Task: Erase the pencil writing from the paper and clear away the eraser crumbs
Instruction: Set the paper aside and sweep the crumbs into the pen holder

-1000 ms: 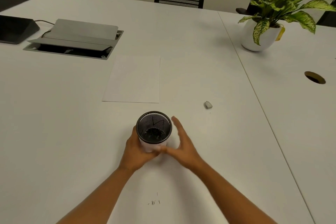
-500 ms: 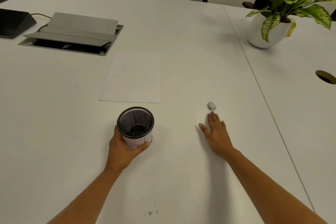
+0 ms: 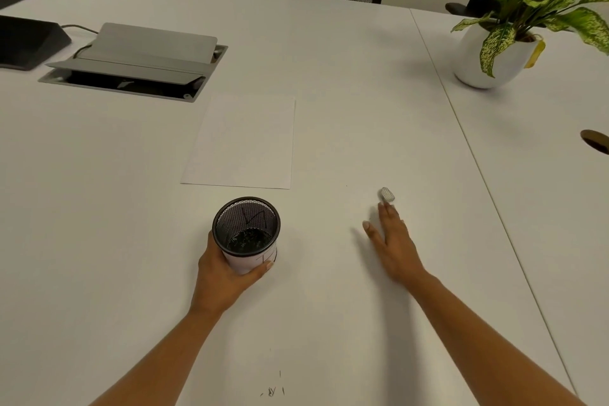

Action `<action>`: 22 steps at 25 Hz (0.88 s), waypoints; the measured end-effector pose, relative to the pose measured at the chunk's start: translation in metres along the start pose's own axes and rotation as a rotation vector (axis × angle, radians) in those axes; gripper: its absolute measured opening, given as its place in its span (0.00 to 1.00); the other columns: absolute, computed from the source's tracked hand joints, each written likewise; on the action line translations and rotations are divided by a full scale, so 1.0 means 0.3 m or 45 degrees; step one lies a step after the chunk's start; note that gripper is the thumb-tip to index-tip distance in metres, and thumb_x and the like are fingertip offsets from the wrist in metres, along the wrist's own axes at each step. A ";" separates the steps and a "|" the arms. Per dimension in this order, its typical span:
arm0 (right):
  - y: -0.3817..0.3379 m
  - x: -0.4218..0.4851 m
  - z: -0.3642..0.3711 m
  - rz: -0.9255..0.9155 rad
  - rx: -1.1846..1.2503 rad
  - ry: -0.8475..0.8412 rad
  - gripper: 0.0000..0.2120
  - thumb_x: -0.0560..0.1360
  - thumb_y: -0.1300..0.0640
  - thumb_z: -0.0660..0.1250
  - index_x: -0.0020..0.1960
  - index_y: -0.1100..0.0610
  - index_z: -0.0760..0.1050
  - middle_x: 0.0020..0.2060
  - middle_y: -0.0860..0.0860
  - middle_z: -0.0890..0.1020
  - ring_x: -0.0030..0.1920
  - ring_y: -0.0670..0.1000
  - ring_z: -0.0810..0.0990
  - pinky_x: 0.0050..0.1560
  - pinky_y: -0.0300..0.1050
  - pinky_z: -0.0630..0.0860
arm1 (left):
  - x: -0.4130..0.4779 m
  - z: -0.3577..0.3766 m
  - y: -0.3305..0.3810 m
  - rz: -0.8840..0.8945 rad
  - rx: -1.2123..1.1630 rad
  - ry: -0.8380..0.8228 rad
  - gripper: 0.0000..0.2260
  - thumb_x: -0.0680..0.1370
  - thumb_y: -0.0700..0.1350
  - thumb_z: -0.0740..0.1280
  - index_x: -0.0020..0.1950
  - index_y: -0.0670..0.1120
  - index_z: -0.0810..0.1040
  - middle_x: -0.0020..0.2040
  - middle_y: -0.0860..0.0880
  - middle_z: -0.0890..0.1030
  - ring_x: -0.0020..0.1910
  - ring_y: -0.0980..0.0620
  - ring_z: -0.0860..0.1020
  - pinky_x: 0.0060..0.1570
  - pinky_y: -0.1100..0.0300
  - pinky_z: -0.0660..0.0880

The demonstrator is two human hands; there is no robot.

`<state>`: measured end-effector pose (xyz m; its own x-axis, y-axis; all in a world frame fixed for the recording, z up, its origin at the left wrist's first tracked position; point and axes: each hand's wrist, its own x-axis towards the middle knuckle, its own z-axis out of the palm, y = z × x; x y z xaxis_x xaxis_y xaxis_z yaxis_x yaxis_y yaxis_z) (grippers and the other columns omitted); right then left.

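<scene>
— left hand (image 3: 227, 270) is doing what?
— it is wrapping fingers and thumb round the mesh cup (image 3: 246, 231), which is standing upright on the white table (image 3: 99, 241), just nearer than the paper (image 3: 242, 142).
— and the right hand (image 3: 393, 241)?
— it is lying flat with fingers straight, holding nothing; its fingertips are reaching the eraser (image 3: 387, 194), which is sitting right of the paper, apart from it.

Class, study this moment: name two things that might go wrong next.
The right hand has straight fingers right by the small eraser, so it may nudge it away. The left hand grips the mesh cup low down; a jerk might tip it, spilling the dark bits inside.
</scene>
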<state>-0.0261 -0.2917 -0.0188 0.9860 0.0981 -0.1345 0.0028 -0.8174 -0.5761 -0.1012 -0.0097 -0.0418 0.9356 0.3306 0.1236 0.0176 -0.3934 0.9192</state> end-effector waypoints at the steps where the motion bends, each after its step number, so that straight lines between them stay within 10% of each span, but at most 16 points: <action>1: 0.003 0.012 0.008 0.000 -0.130 -0.045 0.28 0.79 0.47 0.52 0.73 0.58 0.47 0.75 0.53 0.49 0.75 0.48 0.46 0.73 0.45 0.41 | 0.000 0.001 -0.001 -0.001 0.000 0.000 0.38 0.55 0.47 0.82 0.61 0.49 0.68 0.50 0.65 0.74 0.48 0.77 0.72 0.42 0.83 0.67; 9: -0.071 -0.199 0.105 -0.752 -0.074 -0.585 0.26 0.78 0.41 0.49 0.72 0.44 0.42 0.72 0.39 0.48 0.73 0.37 0.46 0.70 0.30 0.36 | -0.003 0.001 0.000 0.024 0.009 -0.006 0.38 0.55 0.46 0.81 0.61 0.46 0.69 0.51 0.64 0.74 0.47 0.76 0.72 0.44 0.83 0.67; 13: -0.048 -0.063 0.022 -0.295 0.102 -0.061 0.25 0.79 0.51 0.56 0.72 0.53 0.53 0.73 0.46 0.53 0.73 0.44 0.52 0.72 0.36 0.44 | -0.002 0.001 0.006 0.026 0.009 -0.011 0.38 0.55 0.48 0.81 0.62 0.45 0.69 0.51 0.63 0.75 0.48 0.76 0.72 0.45 0.82 0.67; 16: -0.019 -0.020 0.011 -0.129 -0.200 -0.102 0.27 0.79 0.48 0.53 0.73 0.57 0.48 0.75 0.51 0.49 0.74 0.47 0.46 0.74 0.43 0.42 | -0.003 0.000 0.010 0.027 0.008 -0.002 0.38 0.55 0.51 0.80 0.61 0.45 0.70 0.50 0.63 0.75 0.48 0.77 0.72 0.45 0.82 0.68; 22: -0.082 -0.219 0.150 -0.838 -0.165 -0.576 0.27 0.77 0.40 0.48 0.73 0.48 0.46 0.73 0.43 0.45 0.73 0.40 0.43 0.73 0.35 0.39 | -0.007 0.002 0.008 0.011 0.025 0.008 0.37 0.55 0.49 0.81 0.59 0.48 0.69 0.50 0.65 0.74 0.48 0.77 0.72 0.44 0.83 0.67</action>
<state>-0.0986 -0.2525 -0.0321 0.6130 0.7794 -0.1297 0.6057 -0.5690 -0.5562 -0.1030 -0.0118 -0.0401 0.9335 0.3326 0.1340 0.0163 -0.4128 0.9107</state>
